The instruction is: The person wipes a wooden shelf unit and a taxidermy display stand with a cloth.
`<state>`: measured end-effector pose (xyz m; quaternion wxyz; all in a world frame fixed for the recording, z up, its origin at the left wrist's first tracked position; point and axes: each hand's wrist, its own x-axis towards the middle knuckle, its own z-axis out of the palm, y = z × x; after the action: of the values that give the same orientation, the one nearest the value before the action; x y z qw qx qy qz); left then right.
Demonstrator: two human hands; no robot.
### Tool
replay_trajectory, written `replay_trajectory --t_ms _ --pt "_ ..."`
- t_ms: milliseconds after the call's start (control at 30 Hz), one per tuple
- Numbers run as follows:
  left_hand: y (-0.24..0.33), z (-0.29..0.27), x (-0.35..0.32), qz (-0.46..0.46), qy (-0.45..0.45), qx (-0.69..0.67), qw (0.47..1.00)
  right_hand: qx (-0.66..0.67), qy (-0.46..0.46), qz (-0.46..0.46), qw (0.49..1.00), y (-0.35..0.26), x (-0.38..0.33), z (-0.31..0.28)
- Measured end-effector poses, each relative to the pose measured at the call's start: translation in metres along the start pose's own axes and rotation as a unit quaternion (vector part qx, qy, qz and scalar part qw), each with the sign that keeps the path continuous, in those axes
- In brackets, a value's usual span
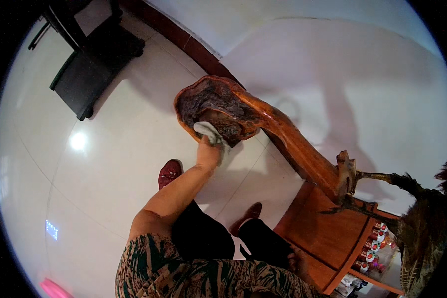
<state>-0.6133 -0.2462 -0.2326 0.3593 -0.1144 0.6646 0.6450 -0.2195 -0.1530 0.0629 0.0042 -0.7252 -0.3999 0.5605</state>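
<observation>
In the head view, the left hand (pixel 208 150) is stretched forward from the person's body and closed around a white cloth (pixel 209 132). The cloth is pressed on the lower edge of a wood carving (pixel 218 107), a dark, rough, hollow piece with a glossy reddish-brown rim. The cloth lies at the near side of the hollow, and the fingers are mostly hidden under it. From the hollow part a long polished trunk (pixel 295 144) goes down to the right and meets a wooden cabinet (pixel 333 223) near the wall (pixel 362 79).

The right hand (pixel 297 262) shows only a little at the lower part of the picture, beside the cabinet edge; I cannot tell if it is open or closed, or if it holds something.

Below the carving, on the pale tiled floor (pixel 109 164), stand the person's two feet in dark red slippers (pixel 169 174). A dark stand (pixel 92 64) is at the upper left, well apart from the carving. On the right, a stuffed bird (pixel 422 218) with brown feathers stands over the cabinet, and small bottles (pixel 372 246) are on a shelf under it
</observation>
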Motion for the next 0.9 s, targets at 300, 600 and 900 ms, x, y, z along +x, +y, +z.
replay_trajectory --t_ms 300,600,900 --pt "0.007 -0.021 -0.062 -0.025 -0.283 0.056 0.957 0.045 0.010 0.014 0.999 0.005 0.005 -0.002" --pt "-0.005 -0.063 0.004 0.137 0.056 0.088 0.985 0.027 0.013 0.008 1.000 0.008 0.006 -0.003" --pt "-0.008 -0.004 0.039 0.195 0.142 0.067 0.968 0.010 0.012 0.018 1.000 -0.004 -0.001 0.010"
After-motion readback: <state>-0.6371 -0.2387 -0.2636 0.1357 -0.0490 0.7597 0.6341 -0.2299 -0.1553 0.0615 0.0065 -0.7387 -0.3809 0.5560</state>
